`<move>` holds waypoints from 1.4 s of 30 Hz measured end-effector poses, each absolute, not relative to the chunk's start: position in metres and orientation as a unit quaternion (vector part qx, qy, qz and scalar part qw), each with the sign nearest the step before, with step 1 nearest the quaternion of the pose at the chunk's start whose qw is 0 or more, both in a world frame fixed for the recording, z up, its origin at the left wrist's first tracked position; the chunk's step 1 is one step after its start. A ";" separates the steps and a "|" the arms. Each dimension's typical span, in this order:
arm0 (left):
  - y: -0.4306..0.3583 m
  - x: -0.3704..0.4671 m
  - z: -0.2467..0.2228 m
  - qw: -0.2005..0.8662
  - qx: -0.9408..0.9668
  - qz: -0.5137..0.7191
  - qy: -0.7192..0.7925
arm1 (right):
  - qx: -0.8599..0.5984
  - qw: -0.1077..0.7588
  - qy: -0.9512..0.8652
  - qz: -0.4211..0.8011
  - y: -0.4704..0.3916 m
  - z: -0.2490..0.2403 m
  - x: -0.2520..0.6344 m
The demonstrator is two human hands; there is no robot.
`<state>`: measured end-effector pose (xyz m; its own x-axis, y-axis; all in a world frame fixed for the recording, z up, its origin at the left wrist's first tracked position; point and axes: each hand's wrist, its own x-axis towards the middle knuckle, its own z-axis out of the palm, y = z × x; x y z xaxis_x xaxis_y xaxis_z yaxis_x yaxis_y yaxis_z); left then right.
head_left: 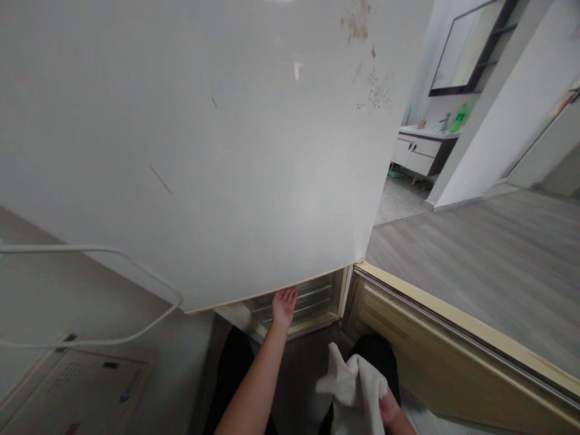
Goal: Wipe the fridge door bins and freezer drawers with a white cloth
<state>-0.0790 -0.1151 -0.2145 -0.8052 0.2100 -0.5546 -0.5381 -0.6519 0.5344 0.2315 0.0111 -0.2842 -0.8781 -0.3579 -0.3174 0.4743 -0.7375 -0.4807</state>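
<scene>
My left hand (284, 306) reaches up, palm toward me, to the lower edge of a large white panel (272, 169) that has brown stains at its upper right. Its fingers are spread a little and touch or nearly touch that edge; nothing shows in the palm. Behind it is an open compartment with shelf-like ridges (317, 299). At the lower right my right hand (388, 408) is closed on a whitish cloth (356, 386), which hangs bunched over my knee and hides part of the fingers.
An open yellowish door (453, 362) extends to the right. A white cable (113, 251) loops at the left, above a metal wall box (77, 393). Beyond the grey floor (475, 260) stand a washbasin cabinet (421, 154), a green bottle (459, 118) and a mirror (466, 45).
</scene>
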 end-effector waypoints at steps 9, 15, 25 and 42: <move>-0.132 -0.084 -0.207 0.205 -0.227 0.892 0.332 | 0.114 0.208 0.239 -0.941 0.006 -0.286 0.226; -0.136 -0.062 -0.209 0.219 -0.236 0.884 0.338 | 0.156 0.170 0.205 -0.951 0.002 -0.309 0.222; -0.164 0.013 -0.213 0.251 -0.260 0.863 0.352 | 0.157 0.188 0.184 -0.952 0.001 -0.315 0.222; -0.182 0.069 -0.222 0.280 -0.278 0.840 0.372 | 0.179 0.143 0.212 -0.950 0.000 -0.289 0.234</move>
